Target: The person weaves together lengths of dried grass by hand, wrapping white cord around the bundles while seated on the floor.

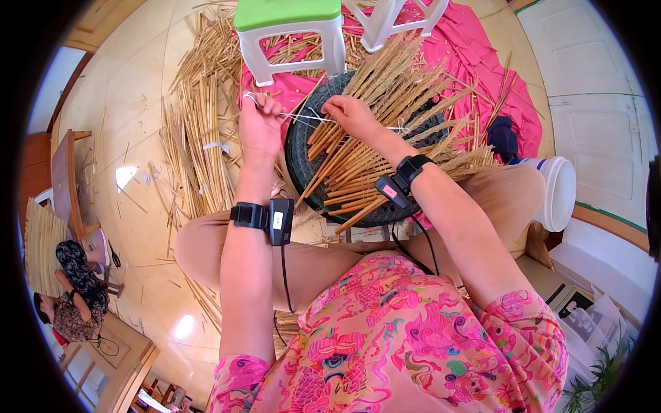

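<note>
My left hand (261, 131) is clamped on a white string (301, 117), which loops round its upturned, curled fingers; my right hand (352, 118) pinches the same string, its thumb and fingertips together; the string runs taut between them, over the left part of a round dark green surface (297, 165); both forearms reach forward, the left nearly straight, the right slanting inward with the back of the hand up; a black wristband (249, 215) circles the left wrist, and another the right.

On the round surface lies a fan of golden stalks (365, 175), cut ends toward its left and near edges, some poking past them, feathery heads spilling over its far and right edges; my right hand and forearm cover part of the fan, so I cannot tell how the string passes there.

Beyond the far edge stands a white stool with a green top (288, 14), on a crumpled pink cloth (496, 76); loose stalks (206, 158) heap on the floor left of the surface; a white bucket (556, 193) stands right, past my knee; far left, another person (82, 303) sits beside a pale bundle of stalks (43, 244).
</note>
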The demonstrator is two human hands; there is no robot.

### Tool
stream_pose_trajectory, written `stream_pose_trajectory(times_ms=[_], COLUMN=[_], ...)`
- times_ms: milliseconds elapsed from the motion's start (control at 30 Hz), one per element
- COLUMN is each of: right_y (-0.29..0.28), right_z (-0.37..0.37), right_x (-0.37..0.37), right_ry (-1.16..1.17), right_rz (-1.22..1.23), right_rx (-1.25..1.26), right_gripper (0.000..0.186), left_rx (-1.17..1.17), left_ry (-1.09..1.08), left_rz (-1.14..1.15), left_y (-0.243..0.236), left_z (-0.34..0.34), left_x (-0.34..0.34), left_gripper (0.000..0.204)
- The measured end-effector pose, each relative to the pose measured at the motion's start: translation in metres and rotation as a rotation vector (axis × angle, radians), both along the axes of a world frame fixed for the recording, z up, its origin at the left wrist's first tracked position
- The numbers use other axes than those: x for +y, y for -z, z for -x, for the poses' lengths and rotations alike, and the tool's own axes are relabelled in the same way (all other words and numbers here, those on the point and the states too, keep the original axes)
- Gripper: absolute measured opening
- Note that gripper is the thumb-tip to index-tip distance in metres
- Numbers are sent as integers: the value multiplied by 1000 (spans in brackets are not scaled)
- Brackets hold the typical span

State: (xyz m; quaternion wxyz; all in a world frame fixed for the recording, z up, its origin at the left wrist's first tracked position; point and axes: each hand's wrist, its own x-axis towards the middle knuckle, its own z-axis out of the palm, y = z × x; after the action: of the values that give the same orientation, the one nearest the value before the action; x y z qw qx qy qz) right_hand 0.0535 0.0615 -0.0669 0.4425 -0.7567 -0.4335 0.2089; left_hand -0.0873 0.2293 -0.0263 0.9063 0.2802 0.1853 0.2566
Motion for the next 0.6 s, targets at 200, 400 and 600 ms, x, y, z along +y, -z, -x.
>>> stream_pose_trajectory(times_ms=[200,400,600], right_y=[-5,10,11], right_z=[-7,3,16], right_x=[-2,-3,-10], right_ry=[-46,-73,-18], right_rz=[35,-85,-131], right_rx=[13,-265,-338], right_gripper=[20,16,11], left_rx=[664,1111,1081], left_ry=[230,699,515], left_rz=[-888,-1797,-1897], left_y=[-19,-12,-6], left_z=[2,4,-1], left_x=[-1,-45,-37], left_gripper=[22,24,21])
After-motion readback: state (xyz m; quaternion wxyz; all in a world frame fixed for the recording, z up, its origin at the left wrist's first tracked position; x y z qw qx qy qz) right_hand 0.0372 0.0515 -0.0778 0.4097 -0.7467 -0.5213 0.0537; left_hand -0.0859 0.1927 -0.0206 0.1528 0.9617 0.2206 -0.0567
